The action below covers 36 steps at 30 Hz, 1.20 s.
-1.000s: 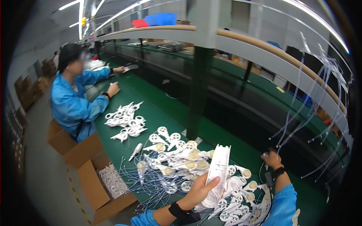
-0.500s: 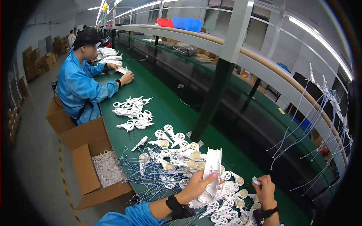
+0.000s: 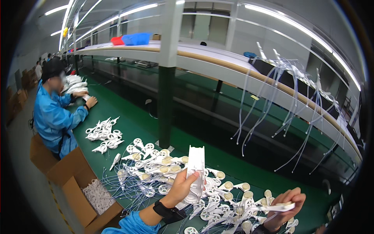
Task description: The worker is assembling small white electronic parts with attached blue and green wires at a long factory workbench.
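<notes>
My left hand (image 3: 180, 190) grips a long white plastic housing (image 3: 196, 159), its thumb pressed on the ribbed, open inner side. The housing is held upright above a pile of white plastic parts (image 3: 163, 162), many with spoked wheels or cream-coloured discs. To the right, my right hand (image 3: 293, 198) is closed on a flat, elongated white plastic part (image 3: 278, 207), low over the right end of the pile. Its exact kind is not clear. Thin blue-grey cables (image 3: 128, 181) spread out from the left side of the pile.
A smaller heap of white ring-ended parts (image 3: 104, 134) lies farther left on the green table (image 3: 138, 126). An open cardboard box (image 3: 80, 195) of white pieces stands at its left edge. A co-worker (image 3: 54, 109) in blue sits beyond. Cables (image 3: 269, 101) hang from the shelf; a post (image 3: 167, 93) rises behind the pile.
The view has turned to the right. My right hand held a small white piece before; now a longer flat white part shows in it. My left hand keeps the housing upright.
</notes>
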{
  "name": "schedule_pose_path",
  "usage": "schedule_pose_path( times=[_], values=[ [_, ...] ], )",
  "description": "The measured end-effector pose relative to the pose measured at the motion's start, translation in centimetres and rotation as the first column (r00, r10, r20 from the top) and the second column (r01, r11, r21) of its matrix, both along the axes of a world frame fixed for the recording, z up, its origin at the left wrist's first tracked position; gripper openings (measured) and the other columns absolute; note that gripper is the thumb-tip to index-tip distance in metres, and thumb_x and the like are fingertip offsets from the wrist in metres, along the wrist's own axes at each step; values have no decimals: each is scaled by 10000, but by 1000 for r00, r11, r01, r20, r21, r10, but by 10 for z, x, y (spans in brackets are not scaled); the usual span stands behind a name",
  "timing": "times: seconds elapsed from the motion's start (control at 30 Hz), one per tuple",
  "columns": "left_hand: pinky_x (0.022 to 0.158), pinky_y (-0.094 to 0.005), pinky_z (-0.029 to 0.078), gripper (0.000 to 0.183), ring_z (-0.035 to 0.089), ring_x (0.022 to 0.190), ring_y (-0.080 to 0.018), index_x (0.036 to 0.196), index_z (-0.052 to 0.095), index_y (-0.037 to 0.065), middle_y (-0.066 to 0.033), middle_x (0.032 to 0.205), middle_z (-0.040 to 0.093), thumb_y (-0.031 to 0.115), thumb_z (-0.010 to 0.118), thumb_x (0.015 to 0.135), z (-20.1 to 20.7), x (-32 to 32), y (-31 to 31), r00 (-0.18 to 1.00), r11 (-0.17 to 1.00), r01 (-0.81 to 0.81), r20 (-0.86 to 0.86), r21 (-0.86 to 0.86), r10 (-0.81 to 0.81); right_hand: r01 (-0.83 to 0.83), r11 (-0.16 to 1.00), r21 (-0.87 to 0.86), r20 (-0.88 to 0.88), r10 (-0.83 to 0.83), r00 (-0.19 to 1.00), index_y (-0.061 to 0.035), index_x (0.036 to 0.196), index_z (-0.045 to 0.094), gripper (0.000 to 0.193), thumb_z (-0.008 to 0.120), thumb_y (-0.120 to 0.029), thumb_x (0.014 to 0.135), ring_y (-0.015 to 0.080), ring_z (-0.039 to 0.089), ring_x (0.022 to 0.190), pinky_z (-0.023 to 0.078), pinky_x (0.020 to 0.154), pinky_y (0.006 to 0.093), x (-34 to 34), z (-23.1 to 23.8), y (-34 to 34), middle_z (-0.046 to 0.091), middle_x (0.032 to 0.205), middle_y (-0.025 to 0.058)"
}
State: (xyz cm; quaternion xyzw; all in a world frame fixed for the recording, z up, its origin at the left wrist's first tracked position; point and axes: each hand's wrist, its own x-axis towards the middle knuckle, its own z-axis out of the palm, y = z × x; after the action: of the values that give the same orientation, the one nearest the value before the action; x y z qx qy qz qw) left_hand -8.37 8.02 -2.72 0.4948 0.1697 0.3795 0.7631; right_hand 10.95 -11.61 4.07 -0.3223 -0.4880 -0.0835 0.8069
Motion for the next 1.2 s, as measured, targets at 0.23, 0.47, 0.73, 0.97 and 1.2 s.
schedule_pose_path(
  times=[0.23, 0.47, 0.73, 0.97, 1.2],
  values=[
    [836, -457, 497, 341, 628, 920, -332, 1192, 444, 18, -165, 983, 591, 294, 361, 1011, 28, 30, -13, 896, 959, -226, 349, -169, 273, -381, 895, -230, -233, 330, 915, -13, 850, 526, 349, 768, -260, 803, 142, 559, 543, 510, 400, 261, 3, -14, -5, 532, 741, 92],
    [958, -465, 406, 364, 534, 1037, -303, 1210, 431, 50, -125, 1084, 527, 356, 366, 1024, 40, 50, -44, 760, 946, -189, 571, -263, 311, -605, 662, -442, -425, 440, 791, 46, 1024, 628, 250, 709, 15, 789, 194, 555, 1068, 488, 892, 332, -7, -39, 33, 512, 1252, 146],
    [1040, -479, 363, 523, 474, 1182, -288, 1375, 340, 99, -117, 1208, 489, 452, 397, 993, 40, 62, -69, 862, 989, -134, 485, -60, 146, -692, 532, -487, -605, 366, 707, 47, 1130, 590, 276, 662, -22, 873, 122, 614, 959, 512, 816, 245, -1, -39, 37, 631, 1105, 96],
    [1070, -454, 359, 597, 473, 1256, -294, 1386, 378, 8, -171, 1370, 463, 248, 595, 884, -6, 42, -37, 973, 982, 135, 172, 134, -157, -700, 614, -365, -563, 454, 691, 41, 1141, 575, 275, 628, -108, 916, 106, 612, 885, 499, 778, 224, 43, -30, 21, 646, 1048, 88],
    [877, -360, 541, 861, 670, 951, -290, 1367, 345, -125, -243, 1162, 596, 597, 450, 909, 54, 44, -57, 801, 728, 567, 48, -386, -597, -654, 450, -608, -316, 619, 719, 1, 1080, 640, 261, 676, -165, 882, 162, 594, 963, 479, 842, 292, 61, -11, 3, 633, 1123, 101]
  ],
)
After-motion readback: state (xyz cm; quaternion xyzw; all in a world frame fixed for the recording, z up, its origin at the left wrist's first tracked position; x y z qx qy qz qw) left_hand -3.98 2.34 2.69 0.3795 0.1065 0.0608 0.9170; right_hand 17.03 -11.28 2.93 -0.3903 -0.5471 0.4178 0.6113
